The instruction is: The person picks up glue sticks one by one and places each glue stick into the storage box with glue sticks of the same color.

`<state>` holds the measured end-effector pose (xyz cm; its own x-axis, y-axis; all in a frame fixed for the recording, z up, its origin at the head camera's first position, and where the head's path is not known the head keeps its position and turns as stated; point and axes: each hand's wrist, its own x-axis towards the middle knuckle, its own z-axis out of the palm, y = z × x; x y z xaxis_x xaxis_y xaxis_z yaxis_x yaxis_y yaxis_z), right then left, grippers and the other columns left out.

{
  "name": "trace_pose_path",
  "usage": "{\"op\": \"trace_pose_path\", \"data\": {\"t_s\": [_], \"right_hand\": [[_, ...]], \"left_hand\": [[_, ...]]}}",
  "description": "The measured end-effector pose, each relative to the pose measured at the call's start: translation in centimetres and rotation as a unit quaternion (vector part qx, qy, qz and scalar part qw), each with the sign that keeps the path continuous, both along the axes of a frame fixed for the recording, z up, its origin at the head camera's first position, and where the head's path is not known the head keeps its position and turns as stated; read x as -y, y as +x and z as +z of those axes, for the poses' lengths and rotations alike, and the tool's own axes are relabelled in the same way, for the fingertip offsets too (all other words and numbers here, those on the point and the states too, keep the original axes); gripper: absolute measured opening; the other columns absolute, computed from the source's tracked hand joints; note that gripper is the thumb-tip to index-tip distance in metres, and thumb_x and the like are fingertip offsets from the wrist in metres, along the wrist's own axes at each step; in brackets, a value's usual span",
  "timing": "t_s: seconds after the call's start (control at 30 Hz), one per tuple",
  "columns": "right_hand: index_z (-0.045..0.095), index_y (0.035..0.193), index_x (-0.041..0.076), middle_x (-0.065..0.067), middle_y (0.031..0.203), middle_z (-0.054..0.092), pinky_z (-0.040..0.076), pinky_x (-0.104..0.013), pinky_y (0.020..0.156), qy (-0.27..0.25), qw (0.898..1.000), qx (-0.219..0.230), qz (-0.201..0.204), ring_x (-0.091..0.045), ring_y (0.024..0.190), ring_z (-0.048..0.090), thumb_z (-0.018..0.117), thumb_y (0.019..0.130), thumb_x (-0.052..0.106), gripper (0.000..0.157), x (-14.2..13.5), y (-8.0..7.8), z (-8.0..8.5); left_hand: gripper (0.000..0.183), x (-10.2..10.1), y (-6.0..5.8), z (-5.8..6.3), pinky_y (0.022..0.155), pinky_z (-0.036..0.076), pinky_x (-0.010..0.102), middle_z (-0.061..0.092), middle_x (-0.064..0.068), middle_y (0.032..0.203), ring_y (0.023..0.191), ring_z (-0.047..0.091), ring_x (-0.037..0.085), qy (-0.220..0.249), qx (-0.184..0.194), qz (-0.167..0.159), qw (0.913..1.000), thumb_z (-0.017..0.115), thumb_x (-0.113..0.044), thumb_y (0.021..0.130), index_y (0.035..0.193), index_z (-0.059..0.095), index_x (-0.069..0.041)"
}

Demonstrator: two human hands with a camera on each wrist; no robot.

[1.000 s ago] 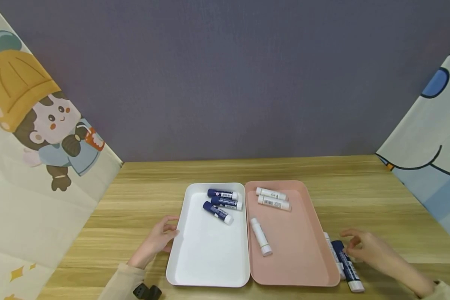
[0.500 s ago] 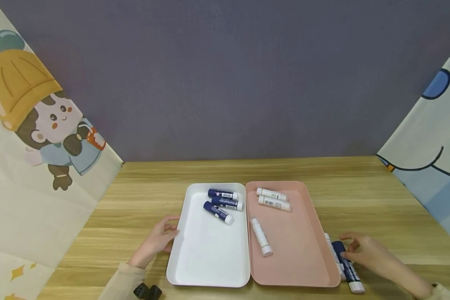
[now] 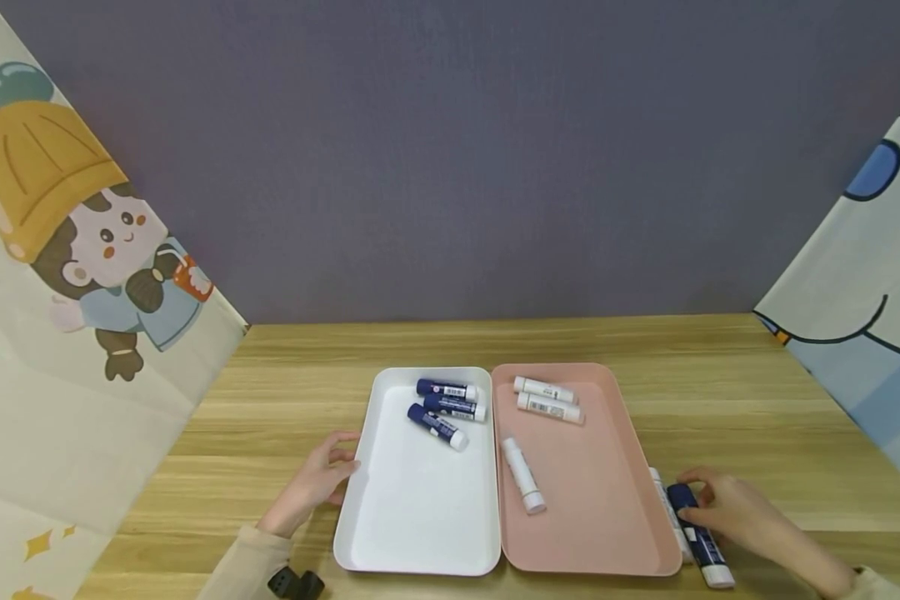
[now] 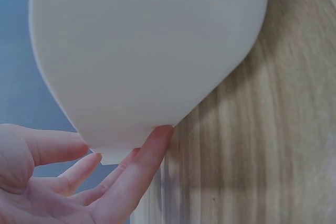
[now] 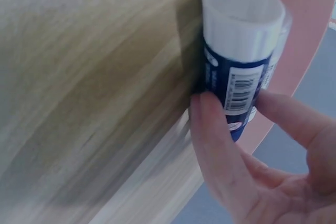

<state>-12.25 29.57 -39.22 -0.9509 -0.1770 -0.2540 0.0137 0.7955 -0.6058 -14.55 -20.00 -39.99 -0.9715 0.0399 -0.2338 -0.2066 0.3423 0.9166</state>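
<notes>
My right hand (image 3: 738, 510) pinches a navy glue stick (image 3: 703, 543) between thumb and fingers, just right of the pink tray (image 3: 596, 500). In the right wrist view, the white end of this glue stick (image 5: 242, 30) points toward the camera. A white glue stick (image 3: 660, 493) lies between it and the tray wall, partly hidden. My left hand (image 3: 317, 477) touches the left side of the white tray (image 3: 420, 517). The left wrist view has its thumb at the tray's rim and extended fingers along the outer wall (image 4: 147, 66).
Three navy glue sticks (image 3: 453, 407) lie at the back of the white tray. Three white glue sticks (image 3: 522, 475) lie in the pink tray, which stands against the white one. A grey panel (image 3: 450, 167) rises behind the wooden table (image 3: 285, 375).
My right thumb and fingers have closed in on the navy glue stick, which has shifted slightly right and toward the front. The left hand stays at the white tray.
</notes>
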Motion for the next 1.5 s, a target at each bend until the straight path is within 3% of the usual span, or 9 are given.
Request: {"op": "trace_pose_path", "data": {"t_s": [0.27,0.57,0.87,1.13,1.5], "right_hand": [[0.049,0.106,-0.013,-0.006,0.071,0.057,0.043,-0.025,0.041,0.021,1.000,-0.010,0.005,-0.016,0.043,0.050,0.065,0.074,0.009,0.042,0.1,-0.1,-0.1],[0.045,0.108,-0.017,-0.006,0.072,0.055,0.045,-0.025,0.040,-0.012,1.000,-0.003,0.028,-0.014,0.046,0.050,0.063,0.076,0.008,0.044,-0.4,-0.3,0.4],[0.045,0.112,-0.015,-0.008,0.074,0.054,0.047,-0.026,0.042,0.004,1.000,0.009,-0.001,-0.017,0.050,0.053,0.064,0.075,0.004,0.046,-0.2,-1.0,1.3],[0.043,0.117,-0.013,-0.009,0.081,0.056,0.048,-0.028,0.044,0.028,0.999,0.022,0.000,-0.016,0.052,0.053,0.064,0.077,0.008,0.050,0.1,-1.8,3.1],[0.044,0.115,-0.013,-0.010,0.081,0.057,0.045,-0.027,0.044,0.036,0.998,-0.017,0.040,-0.016,0.053,0.050,0.063,0.078,0.009,0.048,1.6,-2.6,5.5]], "left_hand": [[0.039,0.1,0.1,0.0,0.055,0.054,0.039,0.051,0.024,0.106,0.075,0.058,0.023,-0.002,0.000,0.001,1.0000,0.047,0.003,0.087,0.125,0.039,0.000],[0.040,0.2,0.1,-0.1,0.055,0.054,0.040,0.050,0.024,0.108,0.077,0.058,0.024,-0.003,0.000,-0.002,1.0000,0.047,0.001,0.087,0.126,0.038,-0.001],[0.039,0.1,0.1,-0.1,0.055,0.054,0.040,0.050,0.023,0.108,0.078,0.058,0.025,-0.005,0.001,0.003,1.0000,0.048,0.002,0.087,0.125,0.040,-0.002],[0.038,0.1,0.1,0.0,0.054,0.053,0.040,0.051,0.022,0.106,0.078,0.057,0.024,-0.007,-0.001,0.006,1.0000,0.048,0.001,0.087,0.124,0.041,-0.002],[0.038,0.0,0.2,0.2,0.054,0.053,0.039,0.052,0.022,0.105,0.076,0.058,0.024,-0.006,0.000,0.007,1.0000,0.047,0.002,0.087,0.124,0.041,-0.002]]}}
